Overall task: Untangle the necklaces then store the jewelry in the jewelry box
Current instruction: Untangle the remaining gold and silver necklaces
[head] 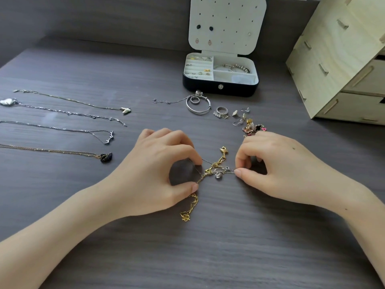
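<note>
My left hand (158,167) is curled, with the forefinger and thumb bent toward each other; their tips are slightly apart, and each tip holds a strand at the left end of the tangled chains (216,168). My right hand (277,163) is also curled, with thumb and forefinger pressed together on the fine silver strand at the right end of the tangle. The tangle lies on the desk (208,257) at the centre of the frame, directly between the two hands and touching both. The silver strands run roughly left to right. The gold chain crosses them on a diagonal, from a gold pendant (224,150) at its upper right end to a loose gold tail (188,211) at the lower left, just below my left thumb. A small silver pendant (218,176) hangs at the crossing. At the left of the frame, four necklaces (62,129) lie separately, stretched left to right and well apart from my hands; the lowest carries a black swan pendant (106,157). The jewelry box (220,88) stands open at the upper centre, lid (227,24) upright, with small items in its compartments. Between the box and my right hand lie a bangle (198,110), a ring (221,111), earrings (241,115) and a cluster of charms (252,126). A wooden drawer unit (343,59) occupies the upper right.
</note>
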Action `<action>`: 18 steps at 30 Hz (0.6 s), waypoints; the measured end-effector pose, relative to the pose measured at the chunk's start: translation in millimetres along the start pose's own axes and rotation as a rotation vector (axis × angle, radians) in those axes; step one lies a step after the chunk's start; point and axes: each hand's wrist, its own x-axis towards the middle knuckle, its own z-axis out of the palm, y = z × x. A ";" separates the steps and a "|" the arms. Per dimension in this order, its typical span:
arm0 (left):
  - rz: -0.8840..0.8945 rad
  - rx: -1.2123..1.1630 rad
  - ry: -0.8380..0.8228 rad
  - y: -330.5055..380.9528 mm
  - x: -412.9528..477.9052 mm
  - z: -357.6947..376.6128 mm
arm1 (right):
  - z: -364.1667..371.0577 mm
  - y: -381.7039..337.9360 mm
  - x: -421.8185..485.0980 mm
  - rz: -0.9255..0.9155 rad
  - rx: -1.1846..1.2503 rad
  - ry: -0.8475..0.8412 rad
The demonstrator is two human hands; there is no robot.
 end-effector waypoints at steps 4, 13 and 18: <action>0.020 -0.005 -0.038 -2.1 -0.2 -2.0 | -7.7 4.4 -1.8 0.002 -0.015 -0.009; 0.055 0.003 -0.078 -2.0 -1.2 -3.9 | -16.9 -3.5 -5.0 -0.038 0.428 0.047; 0.064 0.040 -0.069 -2.4 -1.5 -4.1 | -13.9 -10.1 5.4 -0.019 0.730 0.152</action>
